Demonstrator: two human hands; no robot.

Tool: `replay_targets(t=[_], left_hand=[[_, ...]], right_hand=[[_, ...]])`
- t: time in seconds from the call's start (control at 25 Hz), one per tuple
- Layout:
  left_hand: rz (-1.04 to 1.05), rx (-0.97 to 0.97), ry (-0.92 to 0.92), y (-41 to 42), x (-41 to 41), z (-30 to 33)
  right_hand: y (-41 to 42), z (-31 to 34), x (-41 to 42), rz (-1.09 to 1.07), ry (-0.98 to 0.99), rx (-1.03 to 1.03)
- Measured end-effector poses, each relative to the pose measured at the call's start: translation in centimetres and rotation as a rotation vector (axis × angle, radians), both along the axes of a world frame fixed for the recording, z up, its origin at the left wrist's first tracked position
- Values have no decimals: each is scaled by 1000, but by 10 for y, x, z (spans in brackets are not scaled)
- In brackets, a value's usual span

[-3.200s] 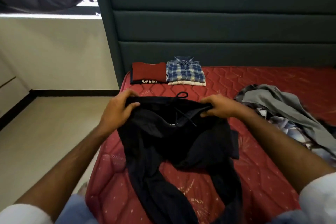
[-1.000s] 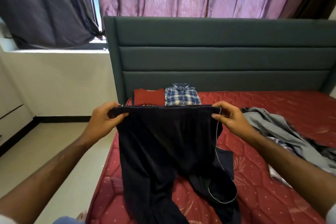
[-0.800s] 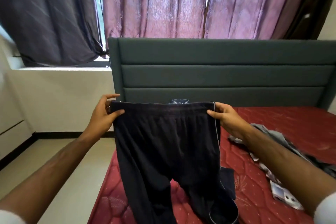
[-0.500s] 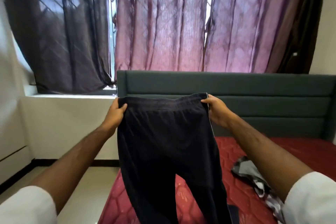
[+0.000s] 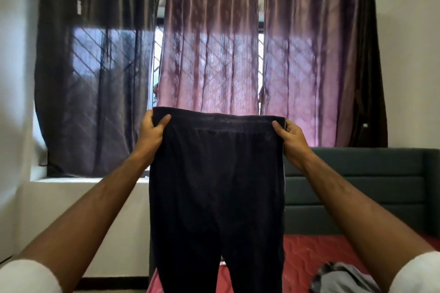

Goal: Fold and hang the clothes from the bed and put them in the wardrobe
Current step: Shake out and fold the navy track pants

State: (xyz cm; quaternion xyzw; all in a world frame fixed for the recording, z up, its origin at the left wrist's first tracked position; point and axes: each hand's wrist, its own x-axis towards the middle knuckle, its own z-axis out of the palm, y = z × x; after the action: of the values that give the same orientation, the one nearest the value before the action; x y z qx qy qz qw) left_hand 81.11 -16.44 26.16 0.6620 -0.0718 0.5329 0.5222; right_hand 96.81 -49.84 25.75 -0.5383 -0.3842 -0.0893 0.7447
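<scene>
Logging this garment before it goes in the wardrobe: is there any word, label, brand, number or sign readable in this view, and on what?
Dark curtain, small pale mark near its top: too blurred to read.
Dark trousers, held up by the waistband in the left hand and right hand: no label or print shows.
Grey clothes on the bed: no text visible.
Nothing else carries writing.

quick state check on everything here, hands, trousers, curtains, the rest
left hand: grips the waistband's left corner
right hand: grips the waistband's right corner
dark trousers: held up by the waistband, spread flat, legs hanging down
curtains: drawn, narrow gaps between panels
grey clothes: crumpled, unfolded on the mattress
red mattress: bare, no sheet
</scene>
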Motion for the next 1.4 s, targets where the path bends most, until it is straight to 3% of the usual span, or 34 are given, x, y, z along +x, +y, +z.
replay_targets(t=[0.12,0.24,0.32,0.4,0.52,0.64,0.76,0.92,1.12,1.2,1.28,1.4], left_hand=[[-252,41,-9,-6,-36,22],[-410,94,75,2,-71,33],[-462,60,57,5,-81,45],[-359,32,69,10,-73,58],[-186,-40,201,30,-37,65],[-84,-232,336,41,-5,45],[42,-277,351,28,13,19],[205,-154,333,2,29,11],[267,116,255,-61,48,19],[166,108,245,-79,50,18],[-177,-80,241,-84,42,20],[-527,-36,263,-71,36,13]], right_hand=[[-15,26,-17,175,7,-32],[-31,42,-33,342,34,-190],[-28,49,-38,396,37,-170],[-13,59,-33,340,47,-149],[23,68,-8,76,189,-180],[54,62,11,-128,338,-190],[71,47,12,-261,334,-230],[88,38,0,-279,264,-232],[133,36,-41,-183,-3,-252],[144,35,-52,-184,-108,-304],[142,33,-53,-135,-115,-325],[124,18,-46,-126,-138,-289]])
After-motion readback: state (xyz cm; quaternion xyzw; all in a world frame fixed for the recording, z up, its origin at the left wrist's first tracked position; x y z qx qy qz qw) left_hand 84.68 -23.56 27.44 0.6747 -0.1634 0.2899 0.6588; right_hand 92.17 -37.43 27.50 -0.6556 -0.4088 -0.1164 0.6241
